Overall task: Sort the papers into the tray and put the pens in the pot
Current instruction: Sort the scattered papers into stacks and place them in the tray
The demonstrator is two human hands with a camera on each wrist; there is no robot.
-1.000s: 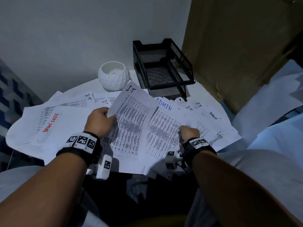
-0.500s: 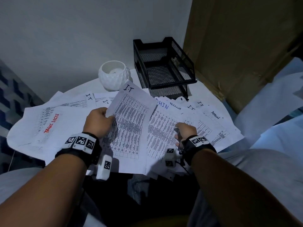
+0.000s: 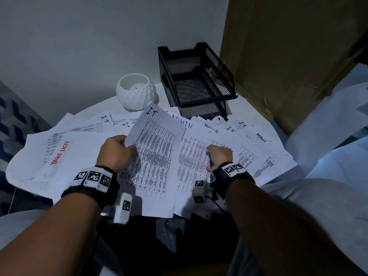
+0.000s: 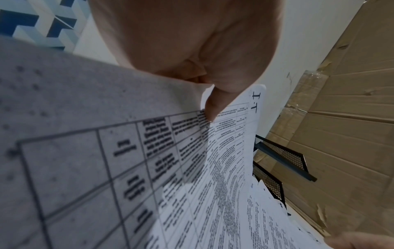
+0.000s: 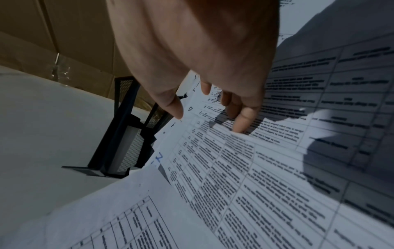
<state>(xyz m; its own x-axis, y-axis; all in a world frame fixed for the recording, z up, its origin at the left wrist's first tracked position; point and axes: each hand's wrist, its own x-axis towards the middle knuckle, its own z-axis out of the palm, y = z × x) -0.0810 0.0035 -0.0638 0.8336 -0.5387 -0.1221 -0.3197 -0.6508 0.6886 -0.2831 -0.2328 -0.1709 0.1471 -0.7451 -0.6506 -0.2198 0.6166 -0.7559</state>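
Note:
Many printed sheets lie fanned over a small white table [image 3: 249, 108]. My left hand [image 3: 129, 148] [image 4: 210, 111] pinches the left edge of a sheet marked "I.T" [image 3: 155, 160] [image 4: 230, 151], thumb on top, and holds it raised above the pile. My right hand [image 3: 219, 154] [image 5: 210, 118] rests with loose fingers on a sheet headed "ADMIN" [image 3: 195, 156], fingertips touching the paper. A black mesh tray [image 3: 219, 66] [image 4: 283, 155] [image 5: 123, 134] with stacked tiers stands at the back. Left of it sits a white faceted pot [image 3: 135, 94]. No pen shows in any view.
A sheet with red "Task Lists" writing [image 3: 57, 154] lies at the left. A brown cardboard panel [image 3: 288, 56] leans behind and right of the tray. White cloth [image 3: 328, 136] lies at the right, and a blue-and-white patterned surface [image 3: 12, 116] at the left.
My right hand has slid a little forward and left over the papers. The left hand keeps its hold on the "I.T" sheet in about the same place.

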